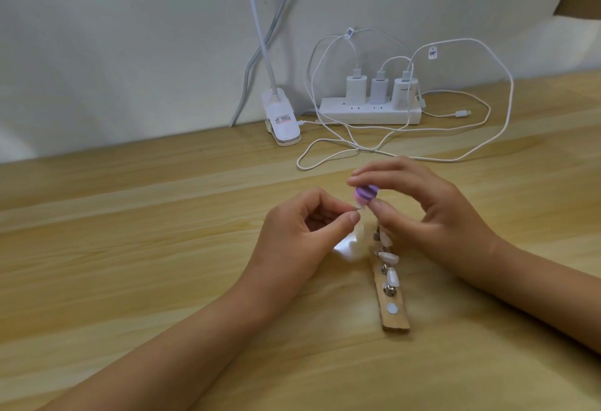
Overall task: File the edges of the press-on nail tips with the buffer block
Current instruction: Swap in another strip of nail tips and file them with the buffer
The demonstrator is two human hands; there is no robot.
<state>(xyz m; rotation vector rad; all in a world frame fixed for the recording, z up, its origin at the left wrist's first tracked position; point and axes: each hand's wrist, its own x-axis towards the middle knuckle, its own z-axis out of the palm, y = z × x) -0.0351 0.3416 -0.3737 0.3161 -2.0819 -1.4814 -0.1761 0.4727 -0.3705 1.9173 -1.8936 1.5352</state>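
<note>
Left of centre, the left hand point(299, 231) has thumb and forefinger pinched together on something tiny, and only a sliver point(357, 210) shows at the fingertips. I'd call it a nail tip, though it's too small to be sure. Touching it from above is the purple buffer block point(367, 194), clamped between forefinger and thumb of the right hand point(432, 212), whose other fingers are loosely curled.

So we're in the filing step itself, block against the edge. The next stroke wants short, light passes along the rim, with the left pinch firm so the piece doesn't flick away.

Below the hands, a wooden strip point(393, 309) lies on the table point(130, 215) carrying more press-on tips point(388, 257) on their mounts, plus a bare white dot point(392, 308), so there's seemingly plenty still to file.

For room, there's bare wood to the left and along the bottom of the frame. Just behind the hands the charger cables point(487, 137) loop close, with the power strip point(370, 114) by the wall, so strokes are best kept small.
</note>
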